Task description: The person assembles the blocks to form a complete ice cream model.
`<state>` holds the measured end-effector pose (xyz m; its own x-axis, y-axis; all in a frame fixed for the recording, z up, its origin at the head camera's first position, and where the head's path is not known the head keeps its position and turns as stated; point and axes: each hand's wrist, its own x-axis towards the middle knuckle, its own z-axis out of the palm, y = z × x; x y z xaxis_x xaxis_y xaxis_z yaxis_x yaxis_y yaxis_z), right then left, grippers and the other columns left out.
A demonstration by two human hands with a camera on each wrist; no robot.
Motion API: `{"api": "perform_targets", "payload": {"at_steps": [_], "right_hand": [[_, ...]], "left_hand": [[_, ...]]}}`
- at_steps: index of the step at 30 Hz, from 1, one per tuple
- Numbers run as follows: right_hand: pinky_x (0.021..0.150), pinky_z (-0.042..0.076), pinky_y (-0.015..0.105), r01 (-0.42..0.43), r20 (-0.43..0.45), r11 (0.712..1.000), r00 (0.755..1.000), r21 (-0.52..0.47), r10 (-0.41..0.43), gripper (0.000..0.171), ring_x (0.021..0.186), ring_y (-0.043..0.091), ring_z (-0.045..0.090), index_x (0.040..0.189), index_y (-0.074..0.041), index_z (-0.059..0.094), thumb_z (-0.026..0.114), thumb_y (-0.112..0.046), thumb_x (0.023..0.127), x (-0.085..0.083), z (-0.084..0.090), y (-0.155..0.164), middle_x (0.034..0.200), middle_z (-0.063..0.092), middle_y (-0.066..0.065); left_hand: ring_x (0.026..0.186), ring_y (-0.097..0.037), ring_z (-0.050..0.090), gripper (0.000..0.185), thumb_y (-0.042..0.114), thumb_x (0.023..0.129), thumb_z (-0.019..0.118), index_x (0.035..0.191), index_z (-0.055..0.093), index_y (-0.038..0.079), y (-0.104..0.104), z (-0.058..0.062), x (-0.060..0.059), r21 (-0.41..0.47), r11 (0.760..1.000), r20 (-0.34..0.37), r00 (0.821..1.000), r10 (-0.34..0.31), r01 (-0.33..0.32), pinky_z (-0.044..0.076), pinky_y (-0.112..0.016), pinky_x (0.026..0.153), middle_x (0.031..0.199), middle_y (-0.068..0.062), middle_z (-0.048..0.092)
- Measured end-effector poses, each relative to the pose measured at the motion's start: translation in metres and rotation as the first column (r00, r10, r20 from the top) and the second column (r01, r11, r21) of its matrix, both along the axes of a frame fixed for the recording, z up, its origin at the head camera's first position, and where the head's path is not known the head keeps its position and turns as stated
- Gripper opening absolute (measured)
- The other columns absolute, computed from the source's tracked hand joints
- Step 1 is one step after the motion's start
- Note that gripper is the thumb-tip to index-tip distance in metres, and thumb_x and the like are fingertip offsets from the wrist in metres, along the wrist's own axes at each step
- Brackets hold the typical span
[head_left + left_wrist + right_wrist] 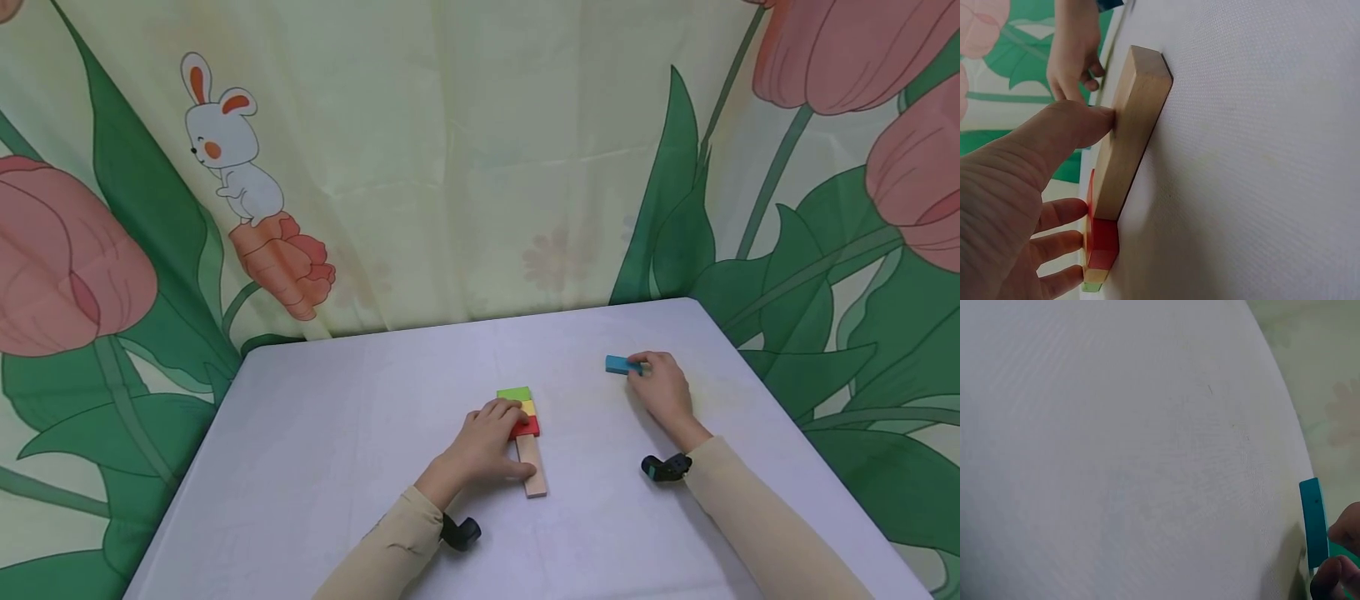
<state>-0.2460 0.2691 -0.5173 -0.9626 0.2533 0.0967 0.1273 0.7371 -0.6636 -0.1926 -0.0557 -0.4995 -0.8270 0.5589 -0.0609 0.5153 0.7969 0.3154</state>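
On the white table, a green block [513, 392], a yellow block [528, 407] and a red block [531, 425] lie side by side, with a long plain wooden block [532, 467] running from the red one toward the near edge. My left hand [483, 442] spreads over this row. Its thumb touches the wooden block [1129, 131], and its fairly straight fingers rest at the red block [1104, 244] and its neighbours. Farther right, my right hand [663, 392] pinches the right end of a blue block [618, 365] between thumb and fingers; the fingertips partly cover it.
A white cloth covers the table [315, 467]. Behind it hangs a curtain [465, 167] printed with tulips, leaves and a rabbit. Each wrist wears a small black camera, one on the left [461, 533] and one on the right [666, 467].
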Motion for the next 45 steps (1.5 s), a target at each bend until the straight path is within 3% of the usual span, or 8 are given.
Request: {"api": "perform_targets", "payload": {"at_steps": [15,45], "right_hand": [[0.113,0.038,0.063,0.007,0.068,1.000,0.998,-0.029,-0.005,0.034,0.138,0.049,0.044,0.129,0.000,0.064,0.057,-0.013,0.099,-0.005,0.001,0.004,0.143,0.051,0.028],[0.115,0.037,0.059,-0.086,0.048,0.992,0.995,-0.090,0.091,0.031,0.141,0.042,0.045,0.126,-0.003,0.067,0.057,-0.015,0.099,-0.017,0.003,-0.044,0.142,0.056,0.023]], "left_hand": [[0.147,-0.022,0.037,0.071,0.055,0.081,0.080,0.139,0.055,0.023,0.000,-0.003,0.000,0.030,0.999,0.001,1.000,-0.017,0.017,0.041,-0.053,0.111,0.156,0.000,0.045],[0.149,-0.023,0.035,0.073,0.053,0.080,0.081,0.141,0.055,0.023,-0.002,0.000,0.002,0.041,0.999,0.034,0.999,0.014,-0.015,0.040,-0.055,0.112,0.158,-0.001,0.044]]}}
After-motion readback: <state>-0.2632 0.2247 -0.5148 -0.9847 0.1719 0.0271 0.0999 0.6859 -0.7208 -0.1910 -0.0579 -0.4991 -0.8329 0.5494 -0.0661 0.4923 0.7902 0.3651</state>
